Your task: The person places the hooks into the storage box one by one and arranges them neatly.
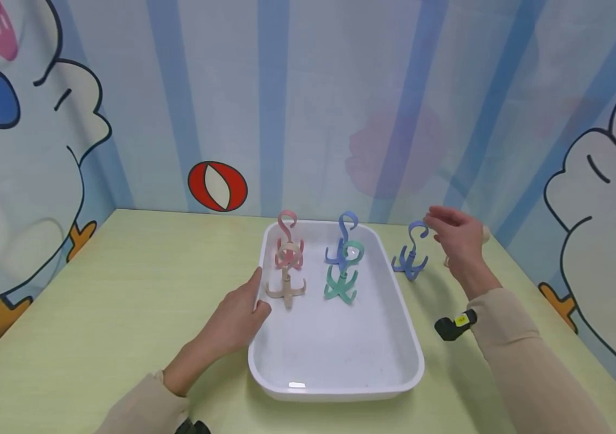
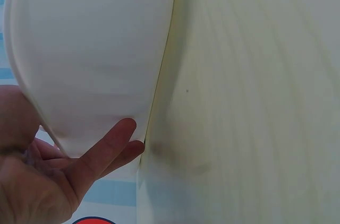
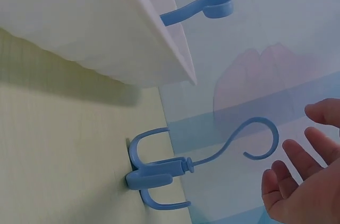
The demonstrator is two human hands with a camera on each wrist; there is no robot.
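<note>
My left hand [image 1: 234, 316] grips the left rim of a white plastic tray [image 1: 335, 389], thumb over the edge and fingers along the outer wall in the left wrist view. To the right of the tray a blue rotating hook [image 1: 410, 264] with several upturned prongs stands upright on the table. Beside its curved top, my right hand [image 1: 457, 238] has its fingers loosely spread, with a gap to the hook [image 3: 154, 173] in the right wrist view. Inside the tray stand a pink hook [image 1: 282, 224], a beige hook [image 1: 286, 292], a blue hook [image 1: 344, 223] and a green hook [image 1: 340, 288].
Parts of a beige object [image 1: 486, 234] show behind my right hand, which hides most of it. The pale yellow-green table [image 1: 123, 289] ends at a striped blue cartoon backdrop [image 1: 313, 108] at the back and sides.
</note>
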